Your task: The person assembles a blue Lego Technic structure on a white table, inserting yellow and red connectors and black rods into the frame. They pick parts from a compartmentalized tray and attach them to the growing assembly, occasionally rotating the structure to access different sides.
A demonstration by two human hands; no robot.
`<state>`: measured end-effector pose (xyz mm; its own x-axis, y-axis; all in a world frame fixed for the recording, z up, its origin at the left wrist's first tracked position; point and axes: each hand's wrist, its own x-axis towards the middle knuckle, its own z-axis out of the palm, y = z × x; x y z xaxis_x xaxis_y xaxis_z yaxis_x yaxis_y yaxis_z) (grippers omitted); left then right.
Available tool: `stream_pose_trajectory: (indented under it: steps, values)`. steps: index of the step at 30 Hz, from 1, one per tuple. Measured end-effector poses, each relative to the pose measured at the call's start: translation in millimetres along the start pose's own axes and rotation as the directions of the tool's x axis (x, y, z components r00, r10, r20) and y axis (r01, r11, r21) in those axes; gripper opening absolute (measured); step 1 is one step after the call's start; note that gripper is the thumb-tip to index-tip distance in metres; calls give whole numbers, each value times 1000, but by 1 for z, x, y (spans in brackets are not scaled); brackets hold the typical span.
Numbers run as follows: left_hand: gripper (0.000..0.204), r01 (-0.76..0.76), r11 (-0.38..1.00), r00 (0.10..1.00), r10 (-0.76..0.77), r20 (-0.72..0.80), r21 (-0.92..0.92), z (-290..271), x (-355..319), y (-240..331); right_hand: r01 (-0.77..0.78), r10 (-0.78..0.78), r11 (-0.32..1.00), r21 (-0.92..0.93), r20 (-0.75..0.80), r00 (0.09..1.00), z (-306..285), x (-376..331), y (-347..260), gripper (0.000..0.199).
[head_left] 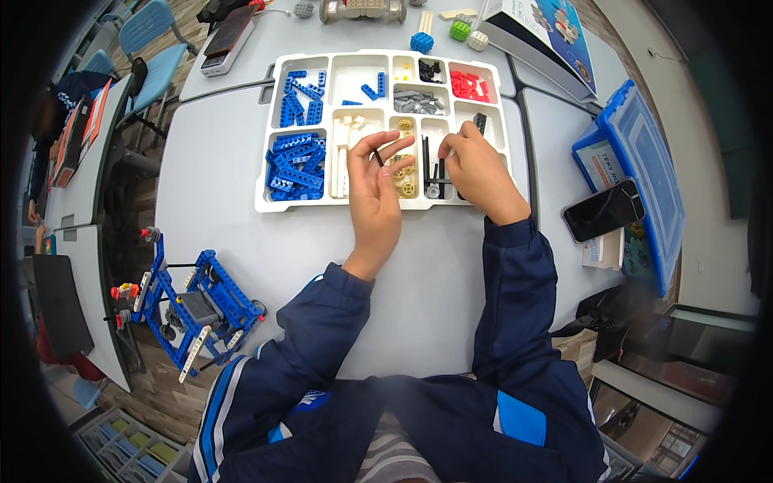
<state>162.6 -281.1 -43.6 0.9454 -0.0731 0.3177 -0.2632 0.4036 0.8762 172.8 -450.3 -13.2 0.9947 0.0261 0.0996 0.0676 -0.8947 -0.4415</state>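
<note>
My left hand point(378, 201) is raised over the near edge of a white sorting tray point(350, 76), a short black axle point(378, 158) between its thumb and curled fingers. At the tray's right side, my right hand point(481, 173) reaches down into the compartment of black axles point(426, 157). Its thumb and forefinger are pinched together; whatever is between them is hidden. Between the two hands lie tan gear wheels point(405, 189), partly covered by my left fingers. White beams point(340, 173) fill the compartment left of them, and blue beams point(296, 165) the near left one.
A built blue beam model point(193, 306) stands at the table's left edge. To the right, a dark phone point(604, 211) leans by a blue-lidded box point(644, 177). Red pieces point(469, 84) and grey pieces point(417, 102) sit in far compartments. A large box point(543, 44) lies behind.
</note>
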Motion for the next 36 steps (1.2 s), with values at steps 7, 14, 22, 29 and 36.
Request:
stream_pose_trajectory:
  steps: [7, 14, 22, 29, 36]
  values:
    - [36, 19, 999, 1000, -19, -6, -40, 3, -1, 1, 42, -54, 970, 238, 44, 998, -11, 0, 2, 11]
    - [28, 127, 991, 992, -127, 8, -30, 5, -4, 3, -10, -25, 920, 392, 83, 996, -17, 6, -7, 12]
    - [21, 209, 978, 978, -209, -21, 16, 5, -11, 1, 21, 45, 708, 706, -75, 996, -46, 2, -16, 17]
    - [20, 264, 953, 964, -266, -9, 146, 5, -12, 8, -44, 27, 587, 808, 34, 999, -39, 4, -24, 18]
    - [19, 296, 952, 953, -299, 36, 81, 4, -11, 11, -60, 0, 627, 777, 77, 997, -34, 5, -23, 17]
